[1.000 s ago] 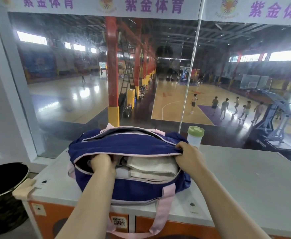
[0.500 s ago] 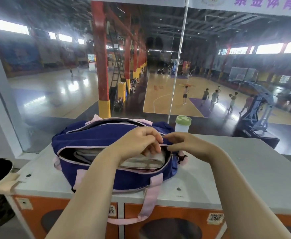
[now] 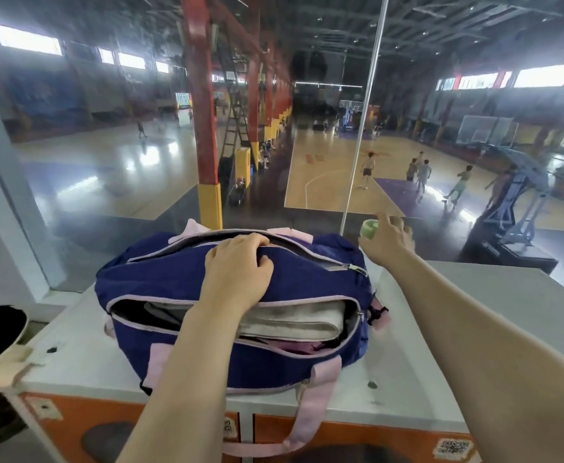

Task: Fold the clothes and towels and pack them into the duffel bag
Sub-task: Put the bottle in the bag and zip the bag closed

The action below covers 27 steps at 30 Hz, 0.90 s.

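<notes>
Pressing down on the navy duffel bag point(image 3: 207, 282) lying lengthwise left-right on the counter point(image 3: 494, 315), the left hand point(image 3: 237, 262) is resting flat-fingered, while the right hand point(image 3: 389, 240) is gripping the green-lidded bottle point(image 3: 369, 227) just beyond the bag's far right end.

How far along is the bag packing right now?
Mostly done: a folded towel and other clothes sit inside the open duffel bag. In hand: the left hand presses the bag's top while the right hand is at the green-lidded bottle. Left: zipping the bag.
</notes>
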### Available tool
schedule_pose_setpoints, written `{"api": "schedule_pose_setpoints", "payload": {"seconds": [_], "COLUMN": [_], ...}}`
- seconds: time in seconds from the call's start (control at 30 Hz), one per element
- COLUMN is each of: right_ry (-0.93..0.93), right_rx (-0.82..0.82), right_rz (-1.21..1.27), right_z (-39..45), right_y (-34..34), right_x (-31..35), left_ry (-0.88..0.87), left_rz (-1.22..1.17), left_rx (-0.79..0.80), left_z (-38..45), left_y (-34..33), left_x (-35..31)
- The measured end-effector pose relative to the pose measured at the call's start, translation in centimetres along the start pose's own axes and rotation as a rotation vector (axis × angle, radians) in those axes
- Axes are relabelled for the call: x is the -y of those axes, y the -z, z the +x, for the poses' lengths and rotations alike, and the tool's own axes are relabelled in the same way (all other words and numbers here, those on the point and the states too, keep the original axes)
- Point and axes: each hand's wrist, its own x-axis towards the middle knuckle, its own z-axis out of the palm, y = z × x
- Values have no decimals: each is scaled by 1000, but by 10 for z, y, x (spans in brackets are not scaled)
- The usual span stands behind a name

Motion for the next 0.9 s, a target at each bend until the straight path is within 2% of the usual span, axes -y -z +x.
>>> {"api": "schedule_pose_setpoints", "payload": {"seconds": [0.1, 0.33, 0.63, 0.77, 0.9], "right_ry": [-2, 41, -19, -3, 173], "right_rx": [33, -86, -22, -134, -274], "right_rz": [12, -109, 44, 230, 288], "right_z": [6, 14, 7, -10, -49], "right_y": [-12, -16, 0, 35, 66], "right_x": [2, -5, -2, 28, 77], "left_ry": [-2, 9, 16, 54, 117], "left_rz": [17, 45, 26, 30, 23], "left_rx": [18, 61, 93, 70, 0], "left_z": [3, 7, 2, -1, -4], "left_y": [-4, -13, -3, 7, 23], "left_x": [0, 3, 6, 19, 38]}}
